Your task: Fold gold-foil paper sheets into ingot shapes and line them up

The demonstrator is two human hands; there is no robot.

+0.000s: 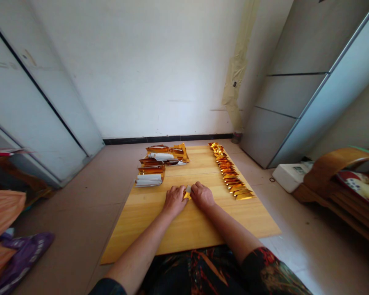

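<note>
Between my hands, low over the wooden board, is a small piece of gold foil paper [187, 194] with a pale grey-white part showing. My left hand [174, 200] has its fingers closed on the paper's left side. From the right, my right hand [203, 196] is curled, its fingers pressed against the same paper. Fingers cover much of the piece, so its full shape is hidden. Beyond my left hand lie stacks of gold and white paper sheets [149, 180]. To the right runs a long overlapping row of folded gold foil pieces [229, 174].
The wooden board [184, 233] reaches from my lap towards the white wall [160, 82]. A grey fridge [283, 94] stands at the right, near a wooden-armed seat [329, 176] and a white box [290, 177]. Pale cabinet doors [33, 102] and a purple bag [27, 258] are on the left.
</note>
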